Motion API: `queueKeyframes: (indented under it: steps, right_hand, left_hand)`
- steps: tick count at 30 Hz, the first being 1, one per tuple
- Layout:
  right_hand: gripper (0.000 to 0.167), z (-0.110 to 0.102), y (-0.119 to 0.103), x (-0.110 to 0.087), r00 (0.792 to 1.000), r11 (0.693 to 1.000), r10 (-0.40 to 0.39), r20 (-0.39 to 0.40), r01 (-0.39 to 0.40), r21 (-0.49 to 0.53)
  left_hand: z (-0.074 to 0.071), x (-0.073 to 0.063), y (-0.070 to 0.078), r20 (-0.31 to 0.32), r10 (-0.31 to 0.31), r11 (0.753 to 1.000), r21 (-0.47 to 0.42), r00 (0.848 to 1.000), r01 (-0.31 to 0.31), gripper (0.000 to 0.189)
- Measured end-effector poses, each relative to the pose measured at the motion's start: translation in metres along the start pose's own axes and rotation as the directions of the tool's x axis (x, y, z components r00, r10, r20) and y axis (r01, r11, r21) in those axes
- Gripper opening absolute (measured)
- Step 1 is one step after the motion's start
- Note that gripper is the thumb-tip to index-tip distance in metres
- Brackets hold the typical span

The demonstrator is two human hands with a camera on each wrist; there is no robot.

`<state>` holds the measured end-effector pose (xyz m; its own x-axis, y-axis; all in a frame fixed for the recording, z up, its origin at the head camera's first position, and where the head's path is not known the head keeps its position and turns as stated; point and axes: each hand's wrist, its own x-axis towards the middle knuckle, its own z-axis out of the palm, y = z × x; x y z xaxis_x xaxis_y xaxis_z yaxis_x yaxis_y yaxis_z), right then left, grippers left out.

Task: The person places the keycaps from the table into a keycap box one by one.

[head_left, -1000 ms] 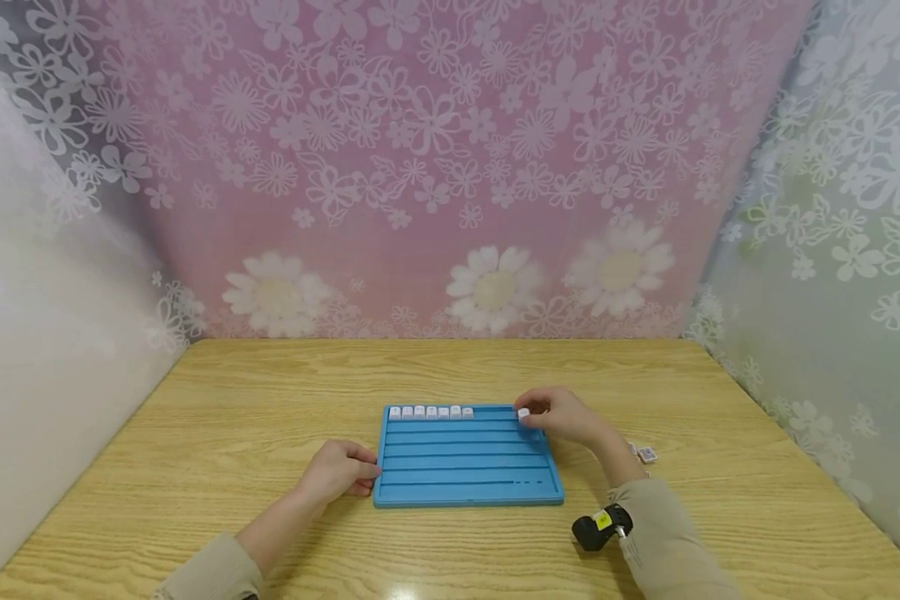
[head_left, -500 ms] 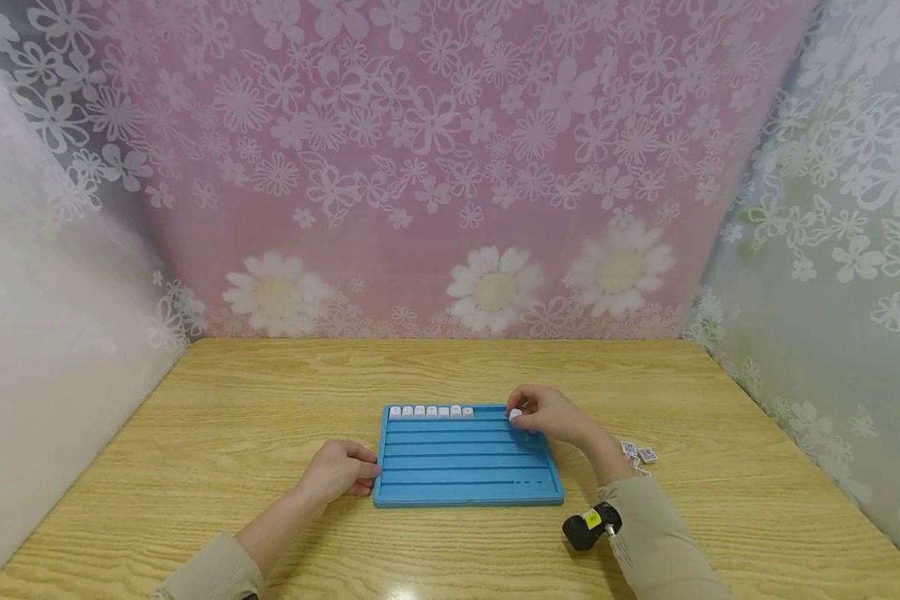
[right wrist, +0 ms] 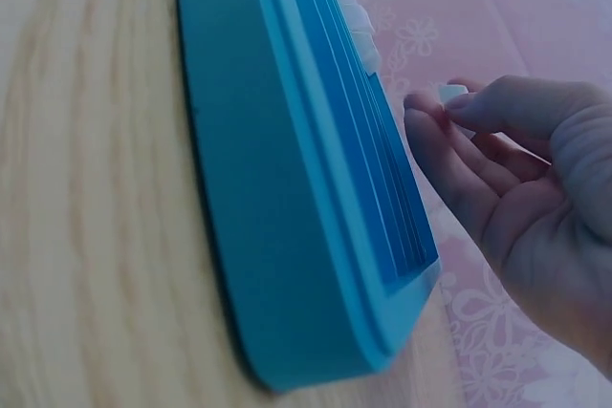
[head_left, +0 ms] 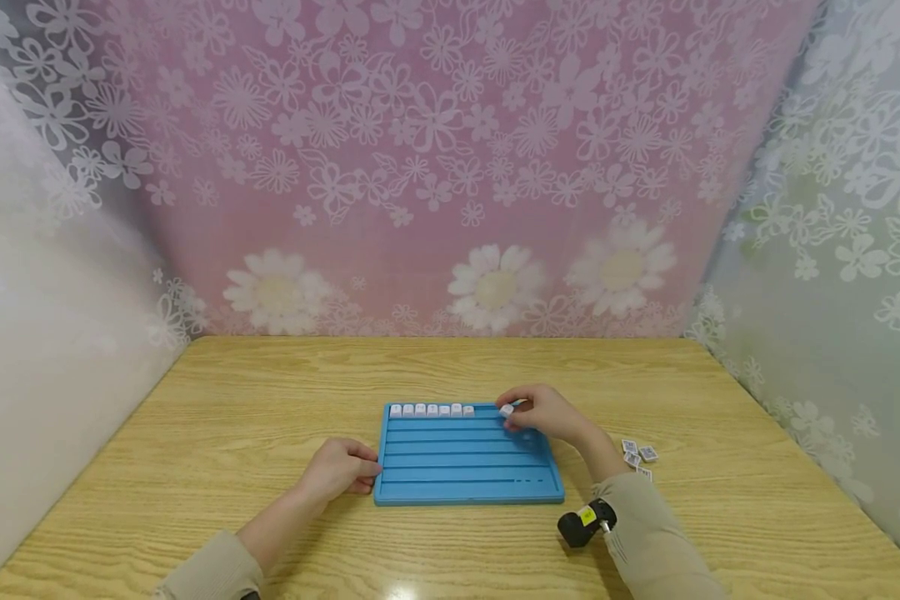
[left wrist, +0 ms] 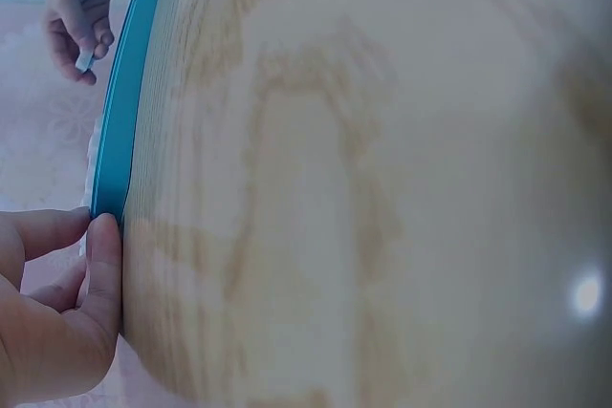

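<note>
A shallow blue tray [head_left: 450, 447] with several long grooves lies on the wooden table. At its far left, a row of white keycaps [head_left: 432, 411] with small printed marks fills part of the top groove. My left hand [head_left: 339, 468] holds the tray's left side, thumb and finger pinching the edge [left wrist: 129, 121] in the left wrist view. Over the top groove, right of the row and apart from it, my right hand [head_left: 546, 414] pinches one white keycap [head_left: 506, 410]. The right wrist view shows that keycap [right wrist: 453, 93] between thumb and fingertips.
Several loose white keycaps [head_left: 631, 458] lie on the table right of the tray, beside the right forearm. A black wrist camera [head_left: 585, 522] juts from the right sleeve. Behind the table [head_left: 270, 375] hangs a pink flowered cloth [head_left: 390, 167], with pale cloths at both sides.
My right hand has moved left along the top groove with the keycap, towards the row. More of the loose keycaps show beside the forearm. The left hand stays at the tray's edge.
</note>
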<state>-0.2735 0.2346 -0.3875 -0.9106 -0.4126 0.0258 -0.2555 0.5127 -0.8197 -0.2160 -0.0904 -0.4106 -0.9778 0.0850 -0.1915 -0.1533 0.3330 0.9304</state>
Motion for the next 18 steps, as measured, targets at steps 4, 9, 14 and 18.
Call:
queueKeyframes:
  steps: [4, 9, 14, 18]
  right_hand:
    - [0.029, -0.0004, 0.0019, 0.0006, 1.000, 0.998, 0.012, 0.016, -0.012, 0.062]
    - [0.030, -0.0006, 0.0017, 0.0015, 1.000, 0.997, 0.018, 0.015, -0.019, 0.078]
    - [0.026, 0.0001, -0.0012, 0.0048, 0.999, 0.999, 0.007, -0.045, -0.009, -0.040]
    - [0.025, 0.0006, -0.0030, 0.0086, 0.997, 0.999, 0.009, -0.073, -0.012, -0.047]
  left_hand:
    - [0.0002, -0.0001, -0.0001, 0.000, 0.004, 1.000, 0.001, 1.000, -0.004, 0.013]
    - [0.0002, 0.0000, -0.0002, 0.000, 0.000, 1.000, -0.005, 1.000, 0.000, 0.013]
    - [0.0005, 0.0005, -0.0006, -0.001, 0.001, 1.000, -0.004, 1.000, -0.001, 0.013]
    - [0.0004, 0.0002, -0.0008, -0.001, 0.002, 1.000, -0.003, 1.000, -0.002, 0.013]
